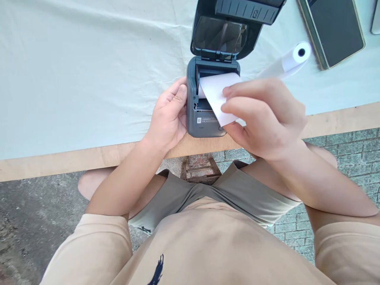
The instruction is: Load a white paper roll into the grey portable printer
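A dark grey label printer sits near the table's front edge with its lid swung up and back. My left hand grips the printer's left side, thumb against the casing. Inside the printer's bay lies a white paper roll, mostly hidden under its own loose end. That loose paper end slants out over the front of the printer. My right hand pinches it at its right edge, fingertips on top and thumb beneath.
Behind my right hand a second white paper roll lies on the pale tablecloth. A dark phone-like device rests at the upper right. The table's bare wooden edge runs in front of me, above my lap.
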`<state>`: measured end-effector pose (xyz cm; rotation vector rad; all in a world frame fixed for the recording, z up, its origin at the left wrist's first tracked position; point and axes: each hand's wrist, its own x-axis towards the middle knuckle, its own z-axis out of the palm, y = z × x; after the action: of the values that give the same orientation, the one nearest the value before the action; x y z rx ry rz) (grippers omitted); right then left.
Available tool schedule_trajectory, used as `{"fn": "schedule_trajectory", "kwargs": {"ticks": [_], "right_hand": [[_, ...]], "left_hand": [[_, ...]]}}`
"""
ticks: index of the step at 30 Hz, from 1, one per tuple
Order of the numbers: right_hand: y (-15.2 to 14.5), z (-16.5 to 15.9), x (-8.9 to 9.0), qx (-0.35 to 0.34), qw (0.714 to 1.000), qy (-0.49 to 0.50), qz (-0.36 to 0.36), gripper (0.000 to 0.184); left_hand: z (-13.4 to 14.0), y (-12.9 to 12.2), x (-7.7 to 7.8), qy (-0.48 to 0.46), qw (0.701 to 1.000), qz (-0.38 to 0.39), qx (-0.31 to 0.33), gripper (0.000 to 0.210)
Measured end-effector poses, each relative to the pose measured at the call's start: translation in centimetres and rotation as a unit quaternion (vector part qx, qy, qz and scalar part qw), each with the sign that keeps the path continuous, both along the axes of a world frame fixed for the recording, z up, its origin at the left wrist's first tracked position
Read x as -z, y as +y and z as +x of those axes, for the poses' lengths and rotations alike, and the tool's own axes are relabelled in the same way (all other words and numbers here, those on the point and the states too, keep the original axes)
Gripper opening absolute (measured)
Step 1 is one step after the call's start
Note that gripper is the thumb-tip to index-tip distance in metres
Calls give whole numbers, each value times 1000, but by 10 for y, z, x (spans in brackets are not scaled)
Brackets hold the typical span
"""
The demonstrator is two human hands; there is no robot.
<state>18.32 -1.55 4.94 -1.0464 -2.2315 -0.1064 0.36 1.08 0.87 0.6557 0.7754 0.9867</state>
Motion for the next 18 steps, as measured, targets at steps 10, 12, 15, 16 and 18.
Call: {"fn": "schedule_trajectory", "kwargs": {"ticks": [10, 12, 15, 16, 18], "right_hand": [[-2, -4, 21, -58, 993, -33, 97, 17], [-3, -3, 24, -59, 994, -43, 83, 17], [-5, -1, 28, -67, 994, -48, 69, 15], [-5, -1, 30, -70, 994, -44, 67, 16], [-5, 0, 32, -78, 994, -31, 66, 19]], "left_hand": [[0, 2, 5, -30, 999, 24, 1, 19], [0, 3, 6, -32, 999, 29, -1, 18], [0, 3, 8, -47, 998, 40, -17, 19], [-1, 4, 10, -60, 997, 45, -21, 19], [-2, 5, 15, -59, 996, 57, 23, 17]]}}
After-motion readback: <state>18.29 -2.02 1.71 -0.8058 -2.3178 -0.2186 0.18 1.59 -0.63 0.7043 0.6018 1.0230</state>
